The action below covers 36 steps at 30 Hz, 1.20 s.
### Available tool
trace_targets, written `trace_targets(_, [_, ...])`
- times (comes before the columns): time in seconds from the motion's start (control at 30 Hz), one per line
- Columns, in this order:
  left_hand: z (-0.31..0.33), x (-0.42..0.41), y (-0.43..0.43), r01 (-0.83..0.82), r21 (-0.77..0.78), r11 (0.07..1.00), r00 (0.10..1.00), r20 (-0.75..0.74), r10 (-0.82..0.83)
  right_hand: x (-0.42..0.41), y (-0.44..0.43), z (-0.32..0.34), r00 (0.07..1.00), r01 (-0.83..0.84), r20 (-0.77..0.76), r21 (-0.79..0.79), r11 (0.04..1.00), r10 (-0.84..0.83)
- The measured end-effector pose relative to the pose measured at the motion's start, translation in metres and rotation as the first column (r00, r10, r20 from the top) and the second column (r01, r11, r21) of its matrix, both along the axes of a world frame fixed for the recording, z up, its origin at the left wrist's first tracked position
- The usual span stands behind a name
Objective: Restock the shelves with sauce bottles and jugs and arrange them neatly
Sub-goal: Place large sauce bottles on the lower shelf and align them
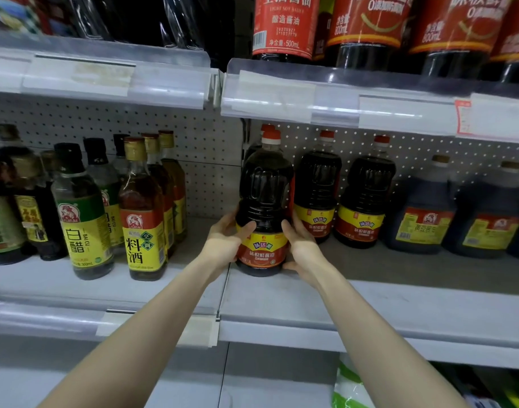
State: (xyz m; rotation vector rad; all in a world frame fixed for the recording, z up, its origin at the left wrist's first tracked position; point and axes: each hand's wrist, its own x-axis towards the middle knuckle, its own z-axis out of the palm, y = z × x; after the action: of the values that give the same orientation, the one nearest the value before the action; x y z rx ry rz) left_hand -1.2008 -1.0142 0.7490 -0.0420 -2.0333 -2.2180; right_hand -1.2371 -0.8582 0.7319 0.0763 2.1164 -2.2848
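Item: soy sauce jug point(264, 198). Upright, long axis vertical, on middle shelf point(370, 301), left end of jug row. Left grip point(225, 242) and right grip point(303, 248) curl round lower body from opposite sides, equally near. Matching jugs point(317, 195) just right, set farther back.
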Motion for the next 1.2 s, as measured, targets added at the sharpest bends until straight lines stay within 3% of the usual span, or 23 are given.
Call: trace_targets(1.2, [-0.006, -0.01, 0.006, -0.039, 0.082, 0.996, 0.999, -0.001, 0.04, -0.008, 0.002, 0.002, 0.999, -0.027, 0.022, 0.051, 0.998, 0.025])
